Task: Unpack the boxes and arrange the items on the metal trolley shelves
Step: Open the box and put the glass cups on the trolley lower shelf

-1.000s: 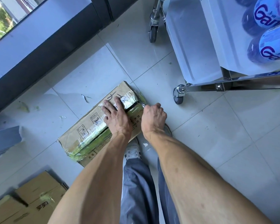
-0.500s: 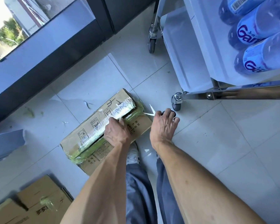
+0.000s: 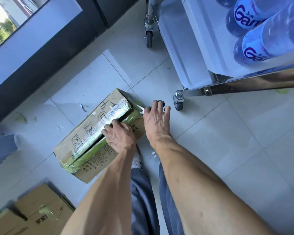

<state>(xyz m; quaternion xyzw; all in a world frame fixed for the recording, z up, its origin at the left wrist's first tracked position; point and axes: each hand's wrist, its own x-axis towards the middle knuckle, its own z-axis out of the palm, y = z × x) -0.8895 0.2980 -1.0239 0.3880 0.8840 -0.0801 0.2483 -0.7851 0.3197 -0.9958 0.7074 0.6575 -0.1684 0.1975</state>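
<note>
A taped cardboard box (image 3: 85,138) lies on the tiled floor, its top seam slit open along the green tape. My left hand (image 3: 120,136) rests on the box, fingers curled into the slit at the edge of a flap. Just off the box's right end, my right hand (image 3: 155,119) holds scissors (image 3: 160,103); a black handle loop shows at the fingers and a pale blade tip sticks out near the thumb. The metal trolley (image 3: 244,83) stands at the upper right with blue-labelled water bottles (image 3: 268,41) lying on a shelf.
A trolley caster (image 3: 178,102) stands close to my right hand. Flattened cardboard boxes (image 3: 32,216) lie at the lower left. A dark window sill runs along the upper left. Tape scraps litter the tiles. My legs and shoe are below the box.
My right hand has drawn the scissors off the box's right end toward the trolley wheel. My left hand went from flat on the tape to fingers curled in the opened slit.
</note>
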